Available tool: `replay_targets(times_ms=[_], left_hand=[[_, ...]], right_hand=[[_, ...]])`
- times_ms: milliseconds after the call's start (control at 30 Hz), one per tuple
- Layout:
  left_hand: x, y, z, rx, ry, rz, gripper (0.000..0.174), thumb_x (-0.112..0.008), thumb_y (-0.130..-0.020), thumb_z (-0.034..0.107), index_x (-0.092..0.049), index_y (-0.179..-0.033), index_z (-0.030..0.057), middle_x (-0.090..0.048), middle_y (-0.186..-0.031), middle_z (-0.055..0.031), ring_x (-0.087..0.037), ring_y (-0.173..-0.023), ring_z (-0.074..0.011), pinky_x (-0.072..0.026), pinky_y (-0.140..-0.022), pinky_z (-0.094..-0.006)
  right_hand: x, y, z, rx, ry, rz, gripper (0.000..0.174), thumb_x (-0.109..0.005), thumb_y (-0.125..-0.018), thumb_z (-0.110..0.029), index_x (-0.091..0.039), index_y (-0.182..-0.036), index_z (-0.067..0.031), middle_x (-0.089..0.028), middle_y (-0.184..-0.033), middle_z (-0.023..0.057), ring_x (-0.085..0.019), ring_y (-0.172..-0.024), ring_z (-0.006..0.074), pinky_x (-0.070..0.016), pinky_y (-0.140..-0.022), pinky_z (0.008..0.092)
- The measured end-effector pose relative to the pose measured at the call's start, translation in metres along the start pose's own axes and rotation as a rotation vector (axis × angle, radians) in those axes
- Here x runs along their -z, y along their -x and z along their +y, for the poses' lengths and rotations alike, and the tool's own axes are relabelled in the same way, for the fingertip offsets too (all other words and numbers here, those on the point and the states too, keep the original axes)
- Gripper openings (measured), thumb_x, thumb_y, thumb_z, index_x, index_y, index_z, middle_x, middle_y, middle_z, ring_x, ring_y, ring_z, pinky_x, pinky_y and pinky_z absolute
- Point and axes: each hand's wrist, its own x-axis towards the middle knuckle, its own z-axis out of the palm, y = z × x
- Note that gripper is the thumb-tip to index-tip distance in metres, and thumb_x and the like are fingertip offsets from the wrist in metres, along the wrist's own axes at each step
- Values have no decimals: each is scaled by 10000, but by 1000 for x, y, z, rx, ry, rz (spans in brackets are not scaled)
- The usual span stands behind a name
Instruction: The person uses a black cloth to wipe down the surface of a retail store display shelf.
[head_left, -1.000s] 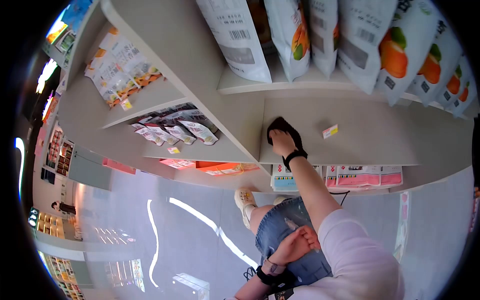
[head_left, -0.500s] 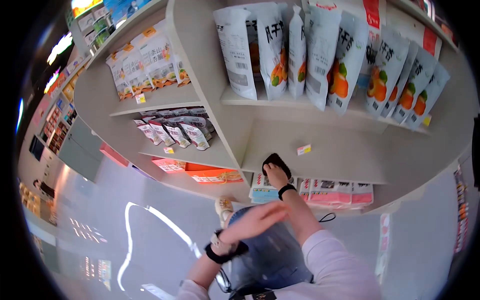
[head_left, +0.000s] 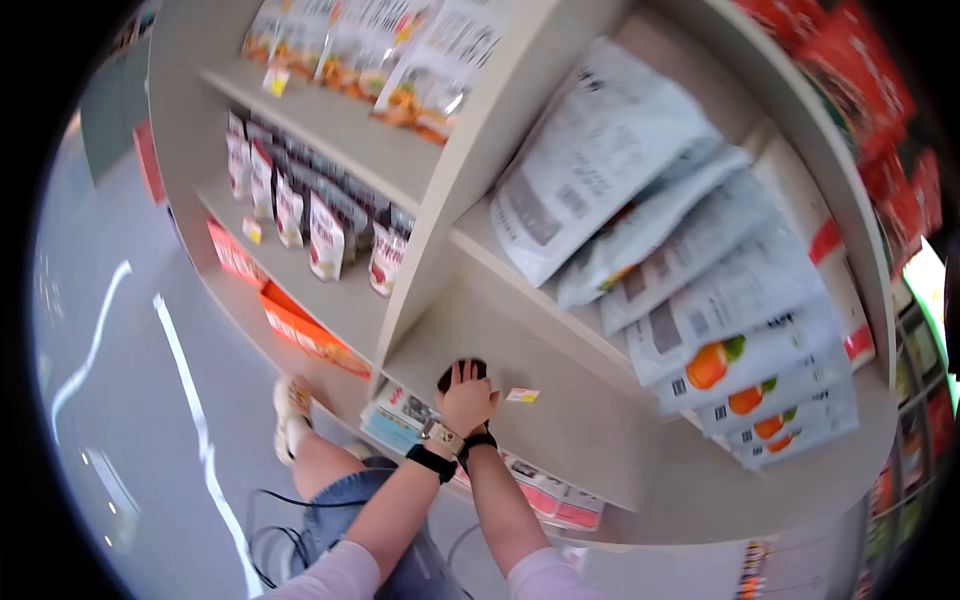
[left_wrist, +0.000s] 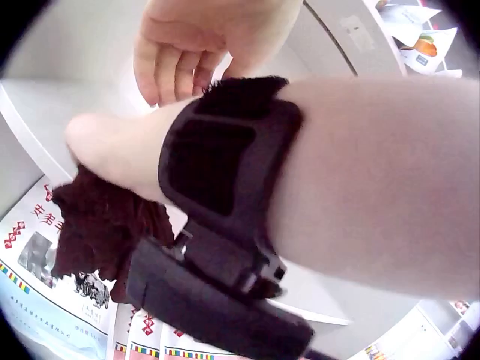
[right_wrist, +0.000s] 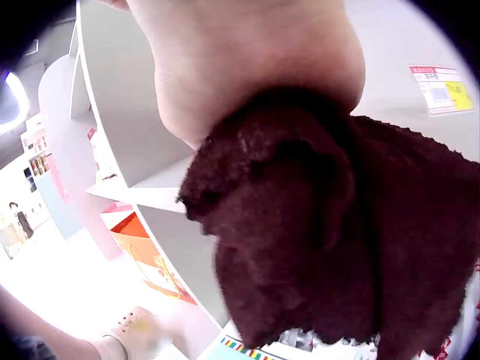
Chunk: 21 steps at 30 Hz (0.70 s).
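Observation:
A dark brown cloth [right_wrist: 300,225] hangs in folds from my right hand [right_wrist: 255,67], which grips it at the front edge of the low shelf [head_left: 580,440]. In the left wrist view, the cloth [left_wrist: 105,225] droops below the right hand [left_wrist: 112,142], over the printed packs. My left hand [head_left: 468,402] overlaps the right hand in the head view and mostly hides it. Seen from the left wrist, the left hand [left_wrist: 217,41] has loosely bent fingers and nothing in them, beyond the right forearm with its black strap.
A small price tag [head_left: 522,395] sits on the shelf beside the hands. White pouches with orange fruit [head_left: 710,365] lean on the shelf above. Flat printed packs [head_left: 395,420] lie below. An upright divider [head_left: 440,210] separates the left shelves, which hold small pouches [head_left: 328,240].
My left hand has risen from the lap to over the right hand. The right hand has drawn the cloth from the shelf's inner part to its front edge. The head view has turned.

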Motion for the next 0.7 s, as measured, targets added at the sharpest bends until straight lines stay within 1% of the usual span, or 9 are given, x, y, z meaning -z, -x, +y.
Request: replay_targets(times_ms=[33, 67, 133, 200, 267, 333, 400, 500, 700], left_hand=[[-14, 1, -2, -67, -131, 85, 261, -583, -716, 342, -641, -773, 94, -529, -1149, -220, -425, -1138, -400, -330, -957, -482], [-11, -1, 1, -13, 1, 42, 292, -597, -684, 374, -647, -761, 96, -445, -1230, -245, -323, -1199, -425, -260, -945, -563], [-37, -15, -4, 16, -247, 100, 310, -615, -652, 396, -647, -740, 101, -331, -1331, -268, -180, -1275, -443, -184, -898, -674], [-41, -25, -12, -35, -400, 114, 300, -615, -667, 375, -637, -771, 94, -333, -1321, -275, -221, -1253, -426, -235, -851, -667], [46, -30, -10, -43, 70, -9, 318, -605, -696, 349, -628, -853, 74, -396, -1261, -290, -385, -1175, -403, -350, -826, -596], [55, -31, -24, 86, 223, -67, 385, -586, -729, 329, -582, -969, 27, -496, -1114, -278, -520, -969, -363, -428, -733, -491], [66, -25, -42, 37, 217, 87, 490, -555, -773, 268, -470, -1117, -70, -593, -797, -213, -587, -613, -323, -473, -589, -358], [73, -27, -60, 123, 260, -191, 419, -535, -779, 227, -493, -1097, -41, -585, -754, -193, -587, -678, -328, -472, -612, -383], [65, -23, -81, 186, 460, -45, 209, -506, -784, 195, -566, -892, 27, -581, -789, -195, -568, -735, -358, -459, -649, -417]], right_hand=[[10, -15, 2, 5, -124, -252, 480, -334, -901, -258, -234, -1358, -150, -284, -1333, 34, -267, -1198, 166, -218, -980, 339], [22, -25, 7, 10, -266, -496, 535, -288, -898, -248, -158, -1406, -142, -166, -1453, 32, -150, -1324, 146, -115, -1069, 344], [74, -31, 23, -137, -2134, -148, 820, -446, -748, -432, -117, -1396, -51, -111, -1455, 116, -79, -1337, 260, -85, -1089, 382], [97, -36, 40, -86, -3160, 205, 947, -525, -691, -507, -115, -1385, -10, -107, -1444, 168, -71, -1336, 319, -89, -1093, 398], [100, -45, 38, -6, -3383, 198, 874, -526, -727, -471, -152, -1374, -17, -152, -1421, 189, -128, -1319, 323, -129, -1082, 393], [101, -58, 30, 88, -3604, 117, 801, -527, -763, -435, -189, -1363, -25, -197, -1398, 209, -185, -1303, 327, -169, -1071, 387], [94, -73, 30, 153, -3832, -38, 729, -528, -800, -400, -226, -1352, -32, -243, -1375, 230, -241, -1286, 330, -209, -1059, 381], [91, -77, 35, 166, -3958, -294, 732, -533, -795, -390, -224, -1348, -23, -252, -1373, 223, -238, -1287, 332, -200, -1060, 405], [82, -60, 28, 200, -3934, -63, 560, -519, -795, -265, -338, -1245, 14, -341, -1313, 197, -304, -1238, 332, -244, -1031, 410]])
